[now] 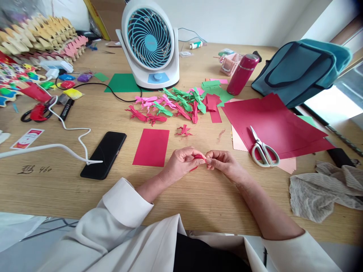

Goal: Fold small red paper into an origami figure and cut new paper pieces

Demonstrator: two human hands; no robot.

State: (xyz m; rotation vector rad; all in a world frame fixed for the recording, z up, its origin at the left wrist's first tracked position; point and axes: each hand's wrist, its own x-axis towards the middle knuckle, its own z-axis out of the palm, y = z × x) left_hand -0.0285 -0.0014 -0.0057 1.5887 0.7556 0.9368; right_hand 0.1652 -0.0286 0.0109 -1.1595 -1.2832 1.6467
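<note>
A small folded piece of red paper (199,156) is pinched between both hands above the front middle of the table. My left hand (183,162) grips its left part with thumb and fingers closed. At its right end, my right hand (222,162) holds the tip between thumb and forefinger. Beyond the hands lies a small red folded paper figure (184,130). A flat red paper rectangle (151,147) rests to the left of my left hand. Several pink, green and red folded figures (161,108) form a pile farther back.
White-handled scissors (265,153) lie on large red sheets (283,128) at the right. A black phone (103,155) with a white cable is at the left. A fan (157,78), red bottle (243,74) and teal bag (300,71) stand behind. A grey cloth (317,192) lies far right.
</note>
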